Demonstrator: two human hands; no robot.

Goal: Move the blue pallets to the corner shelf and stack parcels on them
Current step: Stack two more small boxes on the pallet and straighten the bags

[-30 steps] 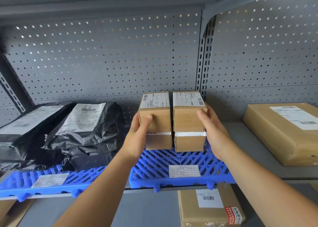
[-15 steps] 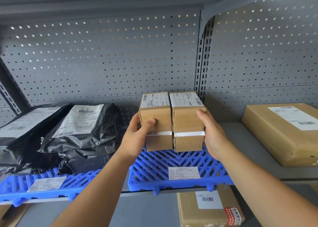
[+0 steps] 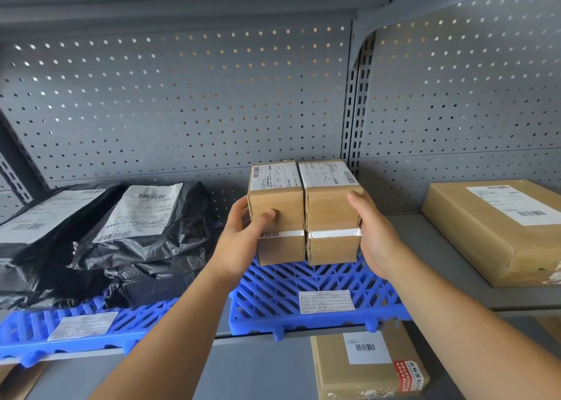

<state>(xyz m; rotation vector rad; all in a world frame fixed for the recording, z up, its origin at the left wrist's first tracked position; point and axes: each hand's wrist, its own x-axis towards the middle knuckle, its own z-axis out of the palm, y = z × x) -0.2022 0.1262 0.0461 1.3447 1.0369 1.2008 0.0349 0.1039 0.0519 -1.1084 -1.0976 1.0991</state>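
Note:
Two blue pallets lie side by side on the grey shelf: the right pallet [image 3: 318, 281] and the left pallet [image 3: 79, 330]. On the right pallet stand two stacks of small cardboard parcels, pressed together. My left hand [image 3: 243, 245] grips the left stack [image 3: 279, 211] from its left side, thumb on the front. My right hand [image 3: 375, 239] presses the right stack [image 3: 331, 208] from its right side. Each stack is two boxes high with a white label on top. Black plastic mail bags [image 3: 121, 239] with white labels are piled on the left pallet.
A large flat cardboard parcel [image 3: 498, 226] lies on the bare shelf [image 3: 431, 248] to the right. Another taped parcel [image 3: 367, 366] sits on the shelf below. A perforated grey back panel [image 3: 188, 102] and an upper shelf close in the space.
The two stacks, a small gap apart a second ago, now touch. Both hands stay on their outer sides, and the view has shifted slightly.

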